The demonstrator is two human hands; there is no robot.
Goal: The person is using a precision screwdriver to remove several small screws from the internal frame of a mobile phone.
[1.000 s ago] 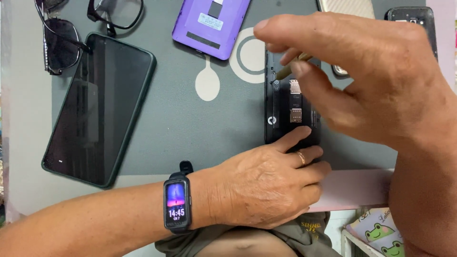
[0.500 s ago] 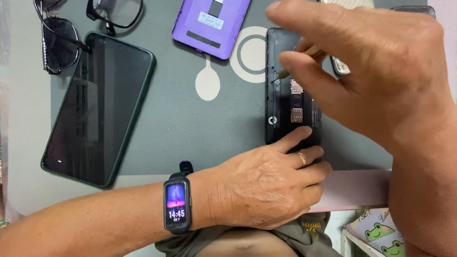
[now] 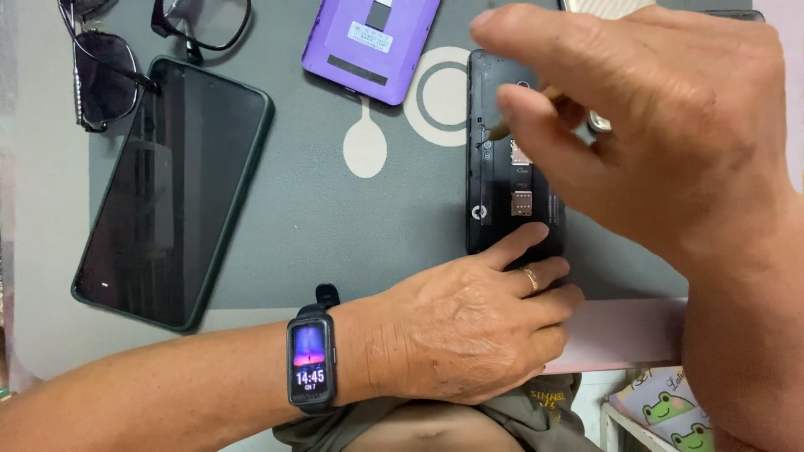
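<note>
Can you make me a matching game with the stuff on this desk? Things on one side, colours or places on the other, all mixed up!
Things:
1. big phone
2. back cover
3. smart band
4. opened phone

Places or colours:
A. purple, at the top of the mat
B. on the left wrist
C. under the left hand's fingertips
D. dark green edge, screen off, on the left

Pairs: 1-D, 2-A, 3-B, 4-C
</note>
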